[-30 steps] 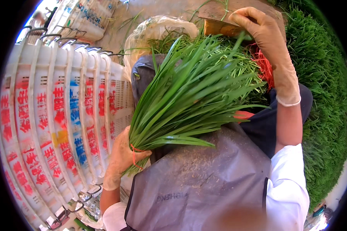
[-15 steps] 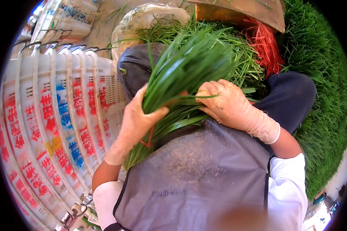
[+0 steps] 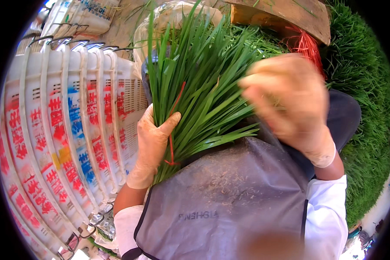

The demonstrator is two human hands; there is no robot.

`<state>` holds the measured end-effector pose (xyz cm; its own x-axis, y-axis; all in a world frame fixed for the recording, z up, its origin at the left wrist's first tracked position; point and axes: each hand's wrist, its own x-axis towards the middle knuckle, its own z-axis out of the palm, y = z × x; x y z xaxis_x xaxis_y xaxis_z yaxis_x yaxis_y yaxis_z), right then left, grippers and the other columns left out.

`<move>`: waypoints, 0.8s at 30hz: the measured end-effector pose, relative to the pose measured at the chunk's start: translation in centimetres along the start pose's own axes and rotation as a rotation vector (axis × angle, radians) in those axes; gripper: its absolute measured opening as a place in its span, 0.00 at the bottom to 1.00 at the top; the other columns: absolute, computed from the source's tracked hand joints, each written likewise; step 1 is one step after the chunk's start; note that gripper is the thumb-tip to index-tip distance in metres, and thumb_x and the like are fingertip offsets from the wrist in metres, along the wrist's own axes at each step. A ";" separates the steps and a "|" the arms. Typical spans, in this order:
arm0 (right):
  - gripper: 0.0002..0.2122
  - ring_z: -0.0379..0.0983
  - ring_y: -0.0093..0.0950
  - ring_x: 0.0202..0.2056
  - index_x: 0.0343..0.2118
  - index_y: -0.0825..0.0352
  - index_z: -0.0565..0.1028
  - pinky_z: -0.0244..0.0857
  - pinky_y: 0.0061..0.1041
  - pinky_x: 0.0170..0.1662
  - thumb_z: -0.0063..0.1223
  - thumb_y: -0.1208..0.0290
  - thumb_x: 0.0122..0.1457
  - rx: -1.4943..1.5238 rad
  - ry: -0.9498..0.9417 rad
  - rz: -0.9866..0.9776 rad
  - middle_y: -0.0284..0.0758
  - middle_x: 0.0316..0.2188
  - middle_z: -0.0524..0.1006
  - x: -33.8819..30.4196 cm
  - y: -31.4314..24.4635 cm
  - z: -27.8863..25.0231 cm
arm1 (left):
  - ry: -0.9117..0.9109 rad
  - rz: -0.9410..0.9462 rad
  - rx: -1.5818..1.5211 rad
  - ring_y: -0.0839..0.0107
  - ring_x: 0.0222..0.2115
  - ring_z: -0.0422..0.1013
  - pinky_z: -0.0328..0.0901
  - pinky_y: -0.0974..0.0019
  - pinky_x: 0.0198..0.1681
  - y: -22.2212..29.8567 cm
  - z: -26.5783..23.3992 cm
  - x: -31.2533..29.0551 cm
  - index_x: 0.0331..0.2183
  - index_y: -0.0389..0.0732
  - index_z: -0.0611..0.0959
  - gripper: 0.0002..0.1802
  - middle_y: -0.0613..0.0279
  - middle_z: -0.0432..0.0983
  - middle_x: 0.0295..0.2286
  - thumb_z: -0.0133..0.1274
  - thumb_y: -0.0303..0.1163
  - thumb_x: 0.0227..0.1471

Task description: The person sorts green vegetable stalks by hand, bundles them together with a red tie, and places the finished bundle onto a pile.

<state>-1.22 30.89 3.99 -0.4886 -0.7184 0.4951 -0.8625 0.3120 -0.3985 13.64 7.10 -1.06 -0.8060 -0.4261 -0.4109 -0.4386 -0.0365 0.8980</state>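
Note:
My left hand (image 3: pixel 154 136), in a thin pale glove, is closed round the lower part of a bunch of garlic chives (image 3: pixel 199 91), its thumb lying across the front. The long flat leaves fan upward and to the right over my lap. A thin red tie (image 3: pixel 171 145) runs along the bunch beside my thumb, with a knot low down. Right of the leaves, my gloved right hand (image 3: pixel 292 102) is raised and smeared by motion, so its fingers do not show clearly. A grey apron (image 3: pixel 225 186) covers my lap.
White slatted plastic crates (image 3: pixel 47 125) with red and blue markings stand close on the left. A big heap of green leaves (image 3: pixel 368 130) fills the right. Beyond my knees are a wooden block (image 3: pixel 286 19), red strips (image 3: pixel 307 50) and a clear plastic bag (image 3: pixel 143 37).
My right hand has moved up and right, away from the leaves it was among. The bunch has spread into an upright fan, and more of the red tie shows.

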 end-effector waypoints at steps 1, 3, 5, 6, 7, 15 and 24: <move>0.10 0.72 0.31 0.38 0.37 0.59 0.77 0.66 0.33 0.41 0.61 0.70 0.50 -0.080 -0.098 -0.064 0.32 0.34 0.75 1.5 -1.3 1.0 | 0.003 0.012 0.020 0.79 0.33 0.71 0.65 0.73 0.41 0.2 0.0 -0.1 0.40 0.34 0.79 0.15 0.65 0.79 0.34 0.59 0.27 0.49; 0.09 0.72 0.31 0.36 0.34 0.59 0.76 0.66 0.33 0.39 0.61 0.70 0.49 -0.169 -0.218 -0.125 0.32 0.31 0.75 1.4 -1.3 3.5 | 0.004 0.038 0.020 0.79 0.33 0.71 0.66 0.73 0.41 0.4 0.0 -0.1 0.40 0.34 0.79 0.14 0.64 0.79 0.33 0.59 0.27 0.49; 0.08 0.72 0.31 0.35 0.33 0.59 0.76 0.66 0.32 0.38 0.61 0.69 0.49 -0.189 -0.299 -0.164 0.32 0.30 0.75 0.7 -0.4 5.2 | 0.012 0.054 0.029 0.79 0.32 0.71 0.66 0.72 0.40 0.4 0.0 -0.3 0.39 0.34 0.79 0.14 0.64 0.79 0.33 0.59 0.27 0.49; 0.08 0.72 0.31 0.35 0.32 0.59 0.76 0.67 0.32 0.38 0.61 0.69 0.49 -0.184 -0.331 -0.177 0.32 0.29 0.75 0.4 0.0 5.2 | 0.014 0.057 0.039 0.79 0.32 0.71 0.66 0.72 0.40 0.2 -0.1 -0.3 0.39 0.34 0.79 0.14 0.64 0.79 0.33 0.59 0.27 0.49; 0.06 0.72 0.32 0.33 0.31 0.61 0.76 0.67 0.30 0.37 0.59 0.71 0.51 0.015 -0.111 -0.097 0.32 0.29 0.75 0.2 0.2 5.0 | 0.022 0.063 0.048 0.79 0.32 0.71 0.66 0.72 0.39 0.1 -0.2 -0.3 0.39 0.34 0.79 0.14 0.64 0.79 0.33 0.59 0.27 0.49; 0.15 0.68 0.33 0.41 0.40 0.60 0.75 0.62 0.34 0.46 0.57 0.59 0.53 -0.285 -0.292 -0.083 0.32 0.34 0.73 2.0 -1.9 4.3 | 0.053 0.108 0.098 0.77 0.31 0.71 0.66 0.70 0.39 -0.3 -0.6 -0.6 0.36 0.33 0.78 0.13 0.60 0.79 0.31 0.59 0.28 0.47; 0.09 0.69 0.37 0.35 0.34 0.64 0.73 0.65 0.34 0.44 0.58 0.73 0.50 -0.060 -0.037 0.173 0.36 0.31 0.73 0.4 2.3 2.8 | 0.083 0.156 0.126 0.76 0.31 0.71 0.66 0.70 0.38 -0.3 -1.3 -0.7 0.36 0.34 0.78 0.13 0.59 0.79 0.30 0.59 0.29 0.47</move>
<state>-3.07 29.59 1.15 -0.6263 -0.6726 0.3941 -0.7727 0.4690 -0.4277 14.82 6.22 -0.80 -0.8346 -0.4911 -0.2494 -0.3615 0.1468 0.9207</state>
